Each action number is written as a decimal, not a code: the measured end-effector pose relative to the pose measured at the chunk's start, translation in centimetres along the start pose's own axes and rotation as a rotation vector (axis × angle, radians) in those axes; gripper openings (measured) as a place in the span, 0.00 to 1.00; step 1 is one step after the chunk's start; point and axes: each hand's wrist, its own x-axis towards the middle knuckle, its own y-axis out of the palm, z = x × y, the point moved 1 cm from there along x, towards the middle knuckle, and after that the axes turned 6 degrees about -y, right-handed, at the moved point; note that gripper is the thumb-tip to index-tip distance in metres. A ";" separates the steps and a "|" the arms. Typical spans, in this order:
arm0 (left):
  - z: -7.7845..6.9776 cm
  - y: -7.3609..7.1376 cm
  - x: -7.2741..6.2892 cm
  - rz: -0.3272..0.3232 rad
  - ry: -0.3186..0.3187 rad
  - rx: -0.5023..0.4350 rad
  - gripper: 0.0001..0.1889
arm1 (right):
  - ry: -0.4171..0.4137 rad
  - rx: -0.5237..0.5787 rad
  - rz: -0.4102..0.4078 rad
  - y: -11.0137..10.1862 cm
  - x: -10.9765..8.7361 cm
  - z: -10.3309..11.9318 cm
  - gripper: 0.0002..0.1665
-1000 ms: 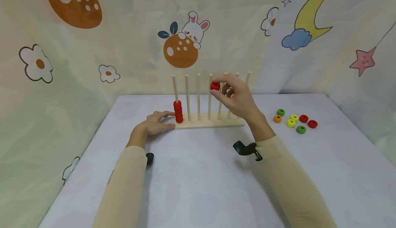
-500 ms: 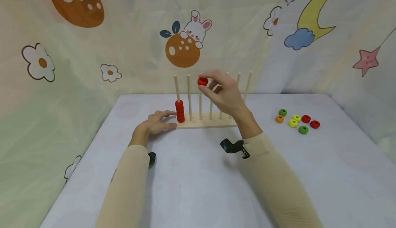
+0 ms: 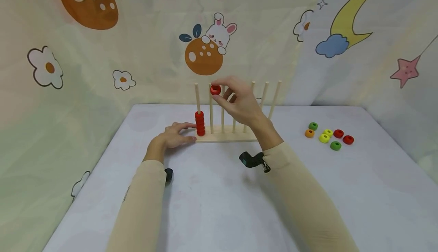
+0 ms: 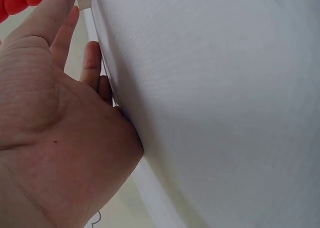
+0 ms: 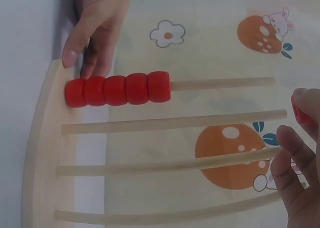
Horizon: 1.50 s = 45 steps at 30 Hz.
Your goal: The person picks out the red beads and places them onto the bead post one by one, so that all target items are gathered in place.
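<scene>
By the raised right hand (image 3: 241, 102), a red bead (image 3: 215, 90) is pinched beside the second peg (image 3: 211, 115)'s tip; the left end of the rack (image 3: 226, 137) is touched by the spread left hand (image 3: 173, 135). Five red beads (image 5: 118, 90) are threaded on the first of seven pegs. Scattered at right on the worktop (image 3: 212, 206) are seven loose beads (image 3: 324, 138): one orange, two each red, yellow, green.

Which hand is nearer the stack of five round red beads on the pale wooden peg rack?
Left. The left hand is at the end of the rack, right beside the stack; the right hand is above and to its right, pinching another red bead.
</scene>
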 end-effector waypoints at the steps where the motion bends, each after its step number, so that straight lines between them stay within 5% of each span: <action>1: 0.0 0.0 0.0 0.000 -0.001 -0.002 0.33 | 0.004 -0.003 0.003 0.1 0.1 0.0 0.19; 26: 0.0 -0.2 -0.6 -0.006 -0.032 -0.031 0.32 | 0.177 0.062 -0.026 3.9 3.2 0.7 0.20; 36: -0.1 0.0 0.1 -0.011 -0.053 -0.015 0.31 | 0.249 -0.011 0.005 4.3 3.4 0.4 0.21; 45: 0.0 -0.1 -0.1 -0.016 -0.065 -0.006 0.31 | 0.180 0.049 -0.043 4.6 2.7 0.5 0.23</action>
